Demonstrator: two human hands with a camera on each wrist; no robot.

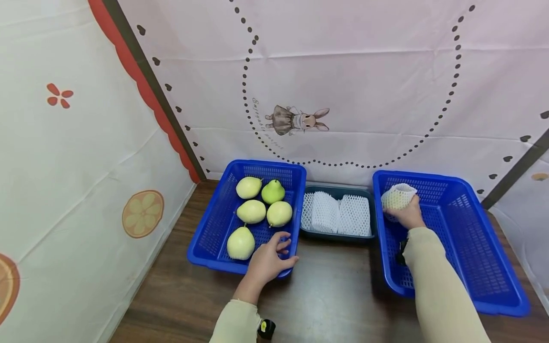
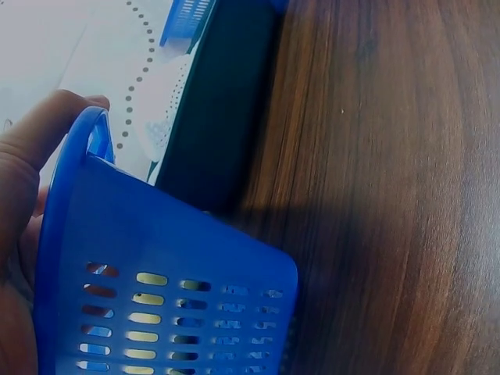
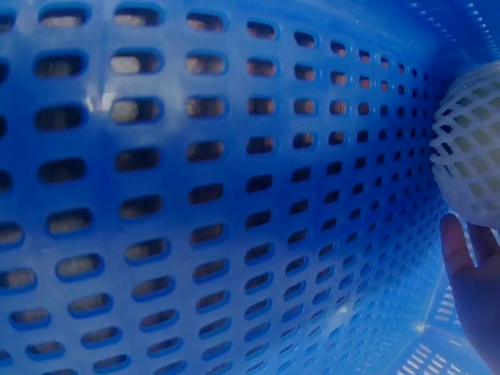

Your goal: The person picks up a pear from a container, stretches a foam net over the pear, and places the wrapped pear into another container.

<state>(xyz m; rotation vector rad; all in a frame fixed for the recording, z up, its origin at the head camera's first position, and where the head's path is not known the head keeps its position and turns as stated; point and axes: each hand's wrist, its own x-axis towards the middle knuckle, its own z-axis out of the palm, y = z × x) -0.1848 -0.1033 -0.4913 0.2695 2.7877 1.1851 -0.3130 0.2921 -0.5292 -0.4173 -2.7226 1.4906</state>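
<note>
My right hand [image 1: 411, 214] grips a pear in a white foam net [image 1: 396, 196] at the far left corner of the right blue basket [image 1: 493, 247]. In the right wrist view, fingers [image 3: 476, 289] touch the lower side of that netted pear [image 3: 476, 148]. Over the front right corner of the left blue basket [image 1: 206, 261] hovers my left hand [image 1: 267, 259], loosely bent and holding nothing. The left wrist view has its thumb [image 2: 43, 129] beside the basket's rim. Several bare pears [image 1: 251, 211] lie in the left basket, one of them greener [image 1: 273, 192].
A dark green tray [image 1: 334, 189] with white foam nets [image 1: 353, 215] stands between the two baskets. All of them rest on a brown wooden table [image 1: 330, 281]. Printed cloth [image 1: 364, 95] hangs behind and at both sides.
</note>
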